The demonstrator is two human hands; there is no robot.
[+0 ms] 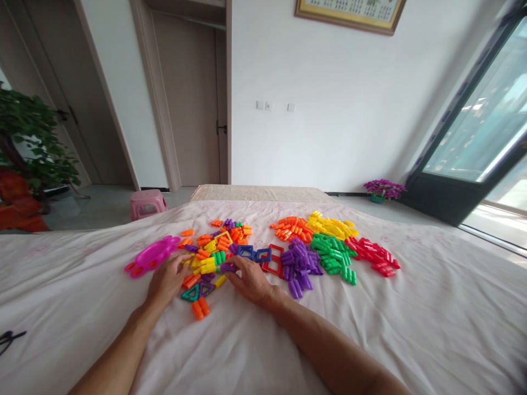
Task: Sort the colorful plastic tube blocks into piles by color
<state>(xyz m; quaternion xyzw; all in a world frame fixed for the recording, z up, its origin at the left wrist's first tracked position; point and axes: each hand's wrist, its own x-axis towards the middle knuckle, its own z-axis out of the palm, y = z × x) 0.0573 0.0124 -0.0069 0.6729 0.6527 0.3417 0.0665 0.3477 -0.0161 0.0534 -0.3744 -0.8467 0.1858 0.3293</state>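
Pinching right hand (252, 280), head view: narrow, seemingly on purple plastic tube piece (228, 267) within multicoloured plastic heap (219, 256); off-centre grip could slip.
Left hand (166, 281): half-curled beside yellow plastic tubes (208, 265); hold unclear.
Purple plastic pile (302, 260): near right hand; a sweep could scatter it.

Before my left hand (165, 281) and right hand (252, 281) lay one multicoloured plastic heap (208, 265); between them, two triangular plastic frames (191, 299); beyond my right, two blue square plastic frames (257, 256); rightward, five single-coloured plastic piles (332, 253); leftward, one magenta plastic dish (153, 254).
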